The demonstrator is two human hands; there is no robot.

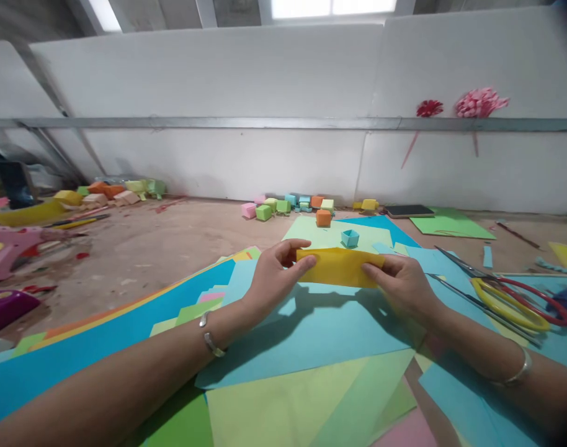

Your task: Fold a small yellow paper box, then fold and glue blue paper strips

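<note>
A yellow paper strip (340, 267) is stretched level between both hands, above light blue paper sheets (306, 335). My left hand (276, 273) pinches its left end between thumb and fingers. At the other end, my right hand (402, 285) grips it with the thumb in front. Just behind the strip stands a small open light blue paper box (350, 238) on a pale green sheet (302, 231). An orange paper cube (323, 218) sits farther back.
Scissors (511, 301) with yellow and red handles lie right of my right hand. Small paper cubes (263, 213) line the wall. A pink glue gun (8, 245) and purple tool (8, 310) are far left. A dark flat object (409, 212) lies back right.
</note>
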